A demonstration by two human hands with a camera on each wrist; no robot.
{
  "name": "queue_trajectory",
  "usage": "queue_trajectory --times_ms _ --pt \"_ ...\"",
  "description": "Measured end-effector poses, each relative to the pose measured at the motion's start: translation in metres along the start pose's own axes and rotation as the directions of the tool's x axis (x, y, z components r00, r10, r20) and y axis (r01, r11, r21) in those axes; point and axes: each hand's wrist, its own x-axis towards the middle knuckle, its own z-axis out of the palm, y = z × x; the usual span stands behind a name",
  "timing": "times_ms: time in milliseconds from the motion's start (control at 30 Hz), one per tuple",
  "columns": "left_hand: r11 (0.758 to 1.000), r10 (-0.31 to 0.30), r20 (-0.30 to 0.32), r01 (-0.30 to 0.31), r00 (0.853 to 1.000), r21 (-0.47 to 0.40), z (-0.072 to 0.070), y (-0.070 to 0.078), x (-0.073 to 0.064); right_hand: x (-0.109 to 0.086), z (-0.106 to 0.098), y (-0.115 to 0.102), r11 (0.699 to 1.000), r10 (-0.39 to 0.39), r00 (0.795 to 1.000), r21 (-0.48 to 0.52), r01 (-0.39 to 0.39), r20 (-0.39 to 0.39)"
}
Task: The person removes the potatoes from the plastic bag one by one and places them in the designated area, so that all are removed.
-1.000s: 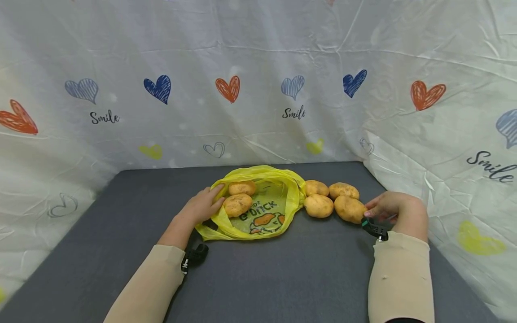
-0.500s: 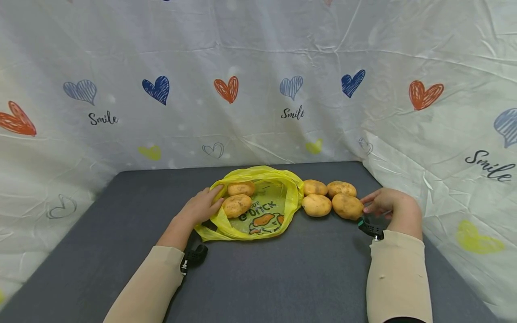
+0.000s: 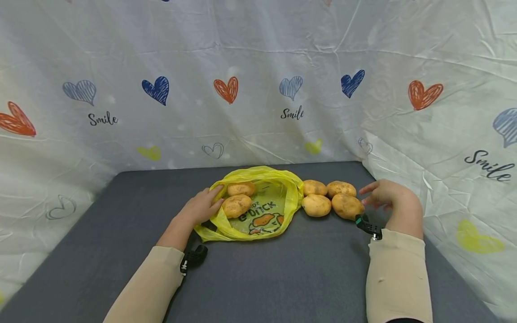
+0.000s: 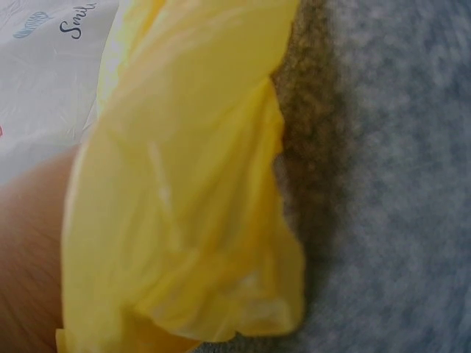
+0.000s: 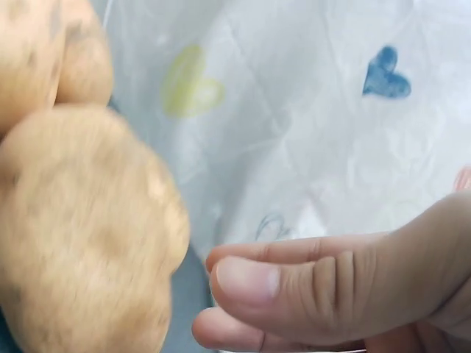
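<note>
A yellow plastic bag (image 3: pixel 260 170) with a printed duck picture lies open-mouthed on the dark table. My left hand (image 3: pixel 201 206) holds its left rim; in the left wrist view, yellow plastic (image 4: pixel 191 191) hides the fingers. Just inside that rim sit two potatoes, a rear one (image 3: pixel 241 188) and a front one (image 3: pixel 236 206). Several more potatoes are clustered right of the bag, including a near right potato (image 3: pixel 347 206). Beside that one is my right hand (image 3: pixel 389 197), fingers loosely extended and holding nothing. The right wrist view shows a gap between its fingertips and the potato (image 5: pixel 88 228).
A dark grey table (image 3: pixel 278 278) spreads around the bag. White cloth (image 3: pixel 258 125) printed with hearts and "Smile" hangs behind it and along both sides. Small black devices are strapped at the left wrist (image 3: pixel 195 255) and the right wrist (image 3: pixel 368 226).
My right hand has let go of the near right potato and drawn slightly away, its fingers loosening. The left hand and the bag stay where they were.
</note>
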Motion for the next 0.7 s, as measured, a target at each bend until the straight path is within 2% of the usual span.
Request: queue_trajectory --times_ms 300,500,700 --pt "1.000 -0.006 0.007 0.006 1.000 0.001 0.001 0.000 -0.001 -0.012 0.010 -0.054 0.988 -0.143 0.989 -0.071 0.140 -0.037" --pt "1.000 0.002 -0.005 -0.002 1.000 0.000 0.001 0.000 0.000 -0.018 0.027 -0.088 0.957 -0.247 0.966 -0.171 0.232 -0.071" --pt "1.000 0.002 -0.006 -0.002 1.000 0.005 0.001 -0.001 0.000 -0.014 0.055 -0.118 0.919 -0.309 0.949 -0.274 0.283 -0.058"
